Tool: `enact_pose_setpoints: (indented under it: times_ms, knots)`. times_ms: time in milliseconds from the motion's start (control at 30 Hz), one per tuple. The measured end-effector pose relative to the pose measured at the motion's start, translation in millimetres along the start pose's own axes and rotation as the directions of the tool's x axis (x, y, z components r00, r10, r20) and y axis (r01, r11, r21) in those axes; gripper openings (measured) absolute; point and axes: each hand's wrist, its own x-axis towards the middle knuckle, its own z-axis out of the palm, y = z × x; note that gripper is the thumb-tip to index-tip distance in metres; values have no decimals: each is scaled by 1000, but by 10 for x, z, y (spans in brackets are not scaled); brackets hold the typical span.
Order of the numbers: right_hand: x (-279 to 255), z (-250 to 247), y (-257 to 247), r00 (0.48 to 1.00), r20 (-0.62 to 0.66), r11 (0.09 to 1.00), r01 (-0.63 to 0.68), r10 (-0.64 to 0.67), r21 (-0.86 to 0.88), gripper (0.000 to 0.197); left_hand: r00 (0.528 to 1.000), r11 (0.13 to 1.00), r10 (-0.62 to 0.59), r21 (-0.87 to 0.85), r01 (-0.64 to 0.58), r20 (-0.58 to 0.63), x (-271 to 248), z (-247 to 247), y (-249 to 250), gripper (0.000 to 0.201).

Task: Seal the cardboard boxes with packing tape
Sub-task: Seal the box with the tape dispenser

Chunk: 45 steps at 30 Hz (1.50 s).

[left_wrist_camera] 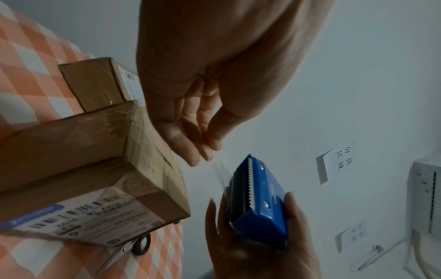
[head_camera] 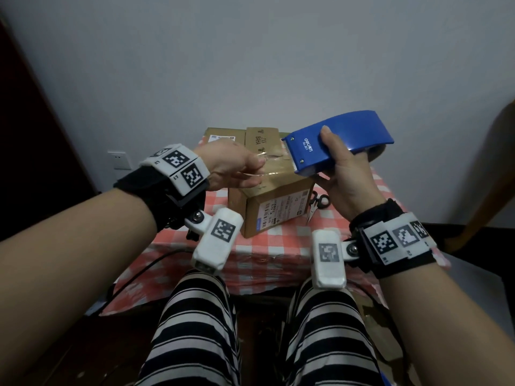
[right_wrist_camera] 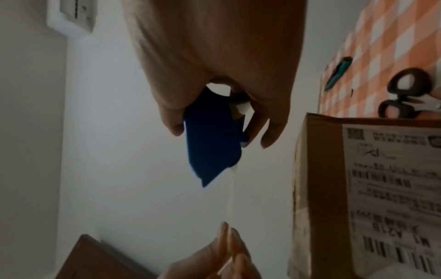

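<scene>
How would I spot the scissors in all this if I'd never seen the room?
Find the table with the red-and-white checked cloth. On it, the nearest cardboard box carries a printed label; the scissors lie flat on the cloth just to its right, below the right hand. They are the only thing with two black ring handles.

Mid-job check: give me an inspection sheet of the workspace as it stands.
Surface: checked cloth on a small table.
Job's things: front box labelled, old tape on top; two boxes behind it; blue dispenser held above; clear tape stretched from it.
Clutter: scissors right of front box.
Grippers: left hand pinches the tape end; right hand grips the dispenser.
Cables: black cable hanging at the table's left.
Surroundings: grey wall, socket, paper notes.
</scene>
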Motion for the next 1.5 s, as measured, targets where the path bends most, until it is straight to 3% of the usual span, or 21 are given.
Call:
enact_pose_setpoints:
  times_ms: [233, 367, 533, 600, 700, 833, 967, 1100, 1200, 1367, 1500]
  knots:
    - [82, 11, 233, 997, -1, 997, 75, -75, 17, 65, 988, 982, -154, 109, 155, -20, 75, -15, -81, 13]
    - [109, -1, 306, 989, 31, 988, 147, -145, -46, 44, 985, 975, -162, 142, 169, -59, 99, -44, -143, 11]
    - [149, 37, 343, 972, 50, 966, 234, -230, -106, 43, 991, 982, -108, 146, 118, -74, 97, -80, -154, 26]
    - [170, 46, 360, 974, 42, 970, 226, -223, -94, 47, 995, 988, -69, 130, 78, -73, 101, -95, -144, 27]
    - [201, 43, 367, 980, 40, 976, 195, -193, -92, 53, 994, 977, -101, 187, 106, -33, 92, -70, -141, 12]
    - [237, 35, 355, 988, 50, 985, 149, -145, -91, 40, 994, 972, -101, 207, 109, -46, 98, -54, -124, 10]
    - [232, 62, 389, 989, 55, 983, 143, -137, -118, 42, 992, 958, -51, 275, 82, -119, 119, -50, -113, 7]
    - [241, 92, 413, 992, 25, 989, 123, -121, -79, 43, 982, 926, -26, 366, 96, -190, 144, -91, -134, 23]
    - [242, 98, 426, 993, 33, 991, 113, -111, -70, 55, 989, 941, -58, 323, 100, -135, 135, -62, -146, 11]
    - [228, 107, 436, 993, 35, 991, 113, -111, -77, 43, 990, 940, -101, 317, 127, -97, 127, -9, -181, 19]
    - [227, 103, 450, 994, 33, 989, 110, -107, -97, 63, 989, 931, -125, 334, 145, -79, 139, -2, -184, 22]
